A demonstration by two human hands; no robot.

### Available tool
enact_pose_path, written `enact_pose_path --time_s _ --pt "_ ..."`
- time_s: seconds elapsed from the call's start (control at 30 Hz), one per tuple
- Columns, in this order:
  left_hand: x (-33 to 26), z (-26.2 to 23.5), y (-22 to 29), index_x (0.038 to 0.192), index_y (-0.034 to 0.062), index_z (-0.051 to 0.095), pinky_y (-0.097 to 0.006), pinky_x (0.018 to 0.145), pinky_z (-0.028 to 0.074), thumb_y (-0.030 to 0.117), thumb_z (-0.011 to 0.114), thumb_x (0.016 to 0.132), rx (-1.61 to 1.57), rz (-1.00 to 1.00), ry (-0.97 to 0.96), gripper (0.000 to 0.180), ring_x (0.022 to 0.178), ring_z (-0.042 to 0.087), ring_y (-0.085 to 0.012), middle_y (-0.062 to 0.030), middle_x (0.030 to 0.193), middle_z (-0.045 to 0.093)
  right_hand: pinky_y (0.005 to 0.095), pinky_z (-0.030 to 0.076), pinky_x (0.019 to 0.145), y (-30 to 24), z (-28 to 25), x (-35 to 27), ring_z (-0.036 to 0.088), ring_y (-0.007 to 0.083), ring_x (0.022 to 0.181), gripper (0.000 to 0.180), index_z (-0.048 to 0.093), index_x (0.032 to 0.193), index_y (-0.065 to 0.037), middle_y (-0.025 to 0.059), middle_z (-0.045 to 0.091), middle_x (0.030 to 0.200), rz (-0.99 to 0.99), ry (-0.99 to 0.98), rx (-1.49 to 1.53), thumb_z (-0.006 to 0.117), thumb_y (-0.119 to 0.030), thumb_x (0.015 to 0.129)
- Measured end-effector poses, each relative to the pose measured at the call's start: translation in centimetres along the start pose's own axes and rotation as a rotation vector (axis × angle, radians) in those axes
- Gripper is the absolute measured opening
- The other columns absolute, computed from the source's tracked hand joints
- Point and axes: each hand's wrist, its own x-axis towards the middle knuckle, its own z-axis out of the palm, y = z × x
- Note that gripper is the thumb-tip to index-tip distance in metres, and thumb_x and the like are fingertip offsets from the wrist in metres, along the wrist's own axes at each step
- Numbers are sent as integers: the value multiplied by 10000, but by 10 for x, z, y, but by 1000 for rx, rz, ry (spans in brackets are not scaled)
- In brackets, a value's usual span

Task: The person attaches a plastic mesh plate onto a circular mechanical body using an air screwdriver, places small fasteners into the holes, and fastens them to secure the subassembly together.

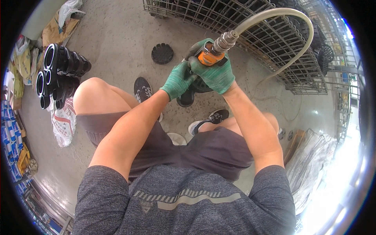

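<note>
My right hand point(216, 76), in a green glove with dark fingers, is closed around an orange air tool point(210, 58). A metal hose coupling point(226, 41) rises from the tool's end, and a pale air hose point(270, 13) arcs from it to the right. Close against it, my left hand point(178, 81), gloved the same way, grips a black moulded part point(185, 99) that hangs below both hands. The gloves hide most of that part and the tool's working end.
Several black pipe-like parts with round openings point(58, 74) are stacked at the left. A round black ribbed piece point(162, 53) lies on the concrete floor ahead. Wire cages point(270, 47) holding black parts stand at the far right. Sacks point(29, 58) lie at the left edge.
</note>
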Motion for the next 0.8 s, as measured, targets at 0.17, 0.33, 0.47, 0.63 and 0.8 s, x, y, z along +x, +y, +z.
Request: enact_pose_path --time_s 0.17,0.33,0.47,0.63,0.8 --pt "-1 0 -2 1128 -1 580 -395 875 498 33 701 871 -20 5 34 286 908 581 -304 -192 1083 621 300 560 848 -1 4 2 648 120 891 281 660 1096 -39 16 702 994 26 18 -19 766 -19 836" --pt "-2 1 1 1133 3 583 -406 882 493 38 696 876 22 2 18 283 936 593 -324 -197 1097 624 301 561 851 0 2 2 650 121 895 281 660 1097 -37 22 703 997 4 -3 -37 762 -20 836" --pt "-1 2 4 1147 5 587 -398 900 493 29 695 871 -17 -11 22 297 967 602 -320 -195 1119 627 301 562 856 -4 2 2 652 125 903 288 656 1108 -38 24 704 1002 30 -5 19 759 -12 840" --pt "-1 0 6 1185 3 582 -389 939 497 12 692 864 -50 -18 19 340 1018 618 -315 -185 1135 633 307 564 859 -7 3 3 655 131 913 298 654 1119 -39 24 705 1010 42 -12 -7 761 -11 842" --pt "-5 -5 11 1250 6 568 -394 955 494 2 687 856 -71 -43 -25 411 1068 620 -303 -186 1181 628 306 562 857 -13 -1 4 653 128 910 311 652 1116 -39 29 705 1017 90 -16 152 762 1 828"
